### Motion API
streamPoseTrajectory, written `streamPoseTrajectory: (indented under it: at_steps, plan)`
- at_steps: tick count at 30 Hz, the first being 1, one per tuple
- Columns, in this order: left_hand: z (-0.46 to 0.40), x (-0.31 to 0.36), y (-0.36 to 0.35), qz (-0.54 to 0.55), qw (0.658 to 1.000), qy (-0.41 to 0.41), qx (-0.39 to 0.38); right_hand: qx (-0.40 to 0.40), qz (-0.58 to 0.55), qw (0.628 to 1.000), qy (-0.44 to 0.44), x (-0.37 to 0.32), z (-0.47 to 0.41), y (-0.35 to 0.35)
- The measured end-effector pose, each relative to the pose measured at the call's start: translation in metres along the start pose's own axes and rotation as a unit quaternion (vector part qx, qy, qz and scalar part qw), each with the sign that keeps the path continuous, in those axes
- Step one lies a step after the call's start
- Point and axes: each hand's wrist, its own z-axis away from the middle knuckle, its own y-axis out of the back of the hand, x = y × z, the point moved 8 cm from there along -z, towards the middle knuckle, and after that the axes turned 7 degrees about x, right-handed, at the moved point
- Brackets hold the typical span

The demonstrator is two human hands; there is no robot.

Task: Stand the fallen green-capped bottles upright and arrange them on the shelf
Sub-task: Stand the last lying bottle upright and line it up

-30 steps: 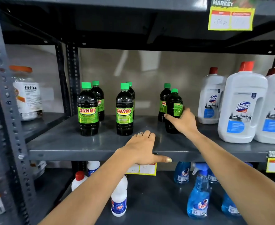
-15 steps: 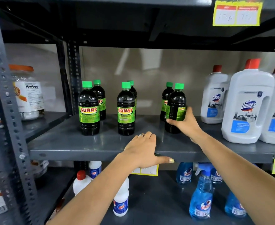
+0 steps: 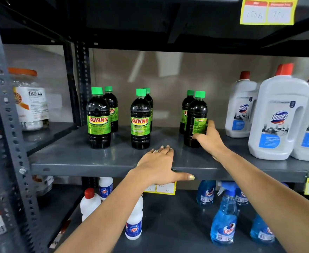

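Observation:
Several dark green-capped "SUNNY" bottles stand upright in pairs on the grey shelf (image 3: pixel 80 157): a left front bottle (image 3: pixel 99 118), a middle front bottle (image 3: pixel 140 119) and a right front bottle (image 3: pixel 195 117), each with another bottle behind it. My right hand (image 3: pixel 209 138) wraps around the lower part of the right front bottle, whose label is turned sideways. My left hand (image 3: pixel 159 166) lies flat on the shelf's front edge with the thumb along the lip, holding nothing.
Large white Domex jugs (image 3: pixel 279 119) with red caps stand at the right of the same shelf. A fitfizz jar (image 3: pixel 30 99) sits on the neighbouring shelf at left. Below are white bottles (image 3: pixel 134 221) and blue spray bottles (image 3: pixel 223 216). A perforated steel upright (image 3: pixel 5 125) runs down the left.
My right hand has drawn the right front bottle forward and stood it in front of its partner, gripping lower on it. The left hand has stayed on the shelf edge.

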Motion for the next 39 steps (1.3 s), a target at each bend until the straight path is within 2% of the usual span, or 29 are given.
streamPoseTrajectory:
  at_steps: [4, 8, 12, 17, 30, 35, 39]
  plan:
    - [0.001, 0.000, 0.002, -0.003, 1.000, 0.002, 0.011, 0.026, -0.002, 1.000, 0.009, -0.002, 0.001, 0.004]
    - [0.004, 0.000, 0.002, -0.006, 1.000, 0.020, 0.021, 0.002, -0.006, 1.000, 0.003, 0.000, 0.000, 0.002]
    - [0.005, 0.000, 0.003, -0.008, 1.000, 0.022, 0.021, 0.014, -0.005, 1.000, -0.001, 0.004, -0.002, 0.004]
    - [0.005, 0.001, 0.004, -0.008, 0.999, 0.023, 0.024, -0.015, -0.036, 0.998, -0.039, 0.014, -0.008, -0.004]
    - [0.006, 0.002, 0.005, -0.011, 1.000, 0.020, 0.019, -0.012, -0.026, 0.999, -0.031, 0.014, -0.006, -0.004]
    - [0.006, 0.002, 0.005, -0.010, 0.999, 0.021, 0.022, -0.040, -0.037, 0.998, -0.030, 0.010, -0.004, -0.009]
    - [0.006, 0.002, 0.005, -0.004, 0.999, 0.023, 0.023, -0.025, -0.016, 0.999, -0.021, 0.009, -0.001, -0.007]
